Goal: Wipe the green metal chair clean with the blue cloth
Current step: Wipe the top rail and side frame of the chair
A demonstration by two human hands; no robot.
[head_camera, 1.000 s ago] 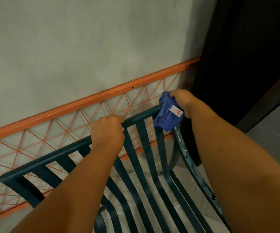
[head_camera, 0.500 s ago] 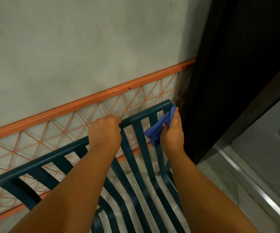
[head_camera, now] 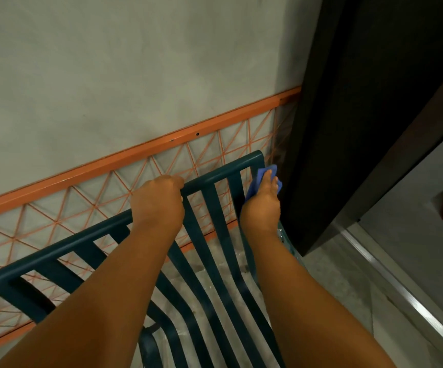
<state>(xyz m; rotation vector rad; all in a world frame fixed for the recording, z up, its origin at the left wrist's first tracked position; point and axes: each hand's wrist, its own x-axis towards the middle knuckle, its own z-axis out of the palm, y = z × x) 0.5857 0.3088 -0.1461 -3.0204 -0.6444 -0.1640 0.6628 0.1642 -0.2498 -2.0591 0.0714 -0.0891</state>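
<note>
Over the last second the right hand (head_camera: 261,205) has carried the blue cloth (head_camera: 264,179) off the top rail's right end and down onto the right-hand upright of the chair back; a second ago the cloth was bunched over the corner itself, half a second ago it had dropped just below it, and now it sits pressed against the outer post, a little under the rounded corner. The fingers are curled round the cloth, pinching it to the metal; only a small blue fold shows above and beside the knuckles. The left hand (head_camera: 159,200) has not shifted; it grips the top rail near its middle, fingers wrapped over the far edge, steadying the green metal chair (head_camera: 55,248).

That move suggests the top rail's right end is done and the stroke is turning down the side post; the slats, seat and left side look yet to come.

The chair stands close against the wall and the orange lattice (head_camera: 82,197), its back on the far side and its seat running toward the viewer; the top rail's long axis slants from near left up to far right, and the slats run from it down toward the near edge.
</note>
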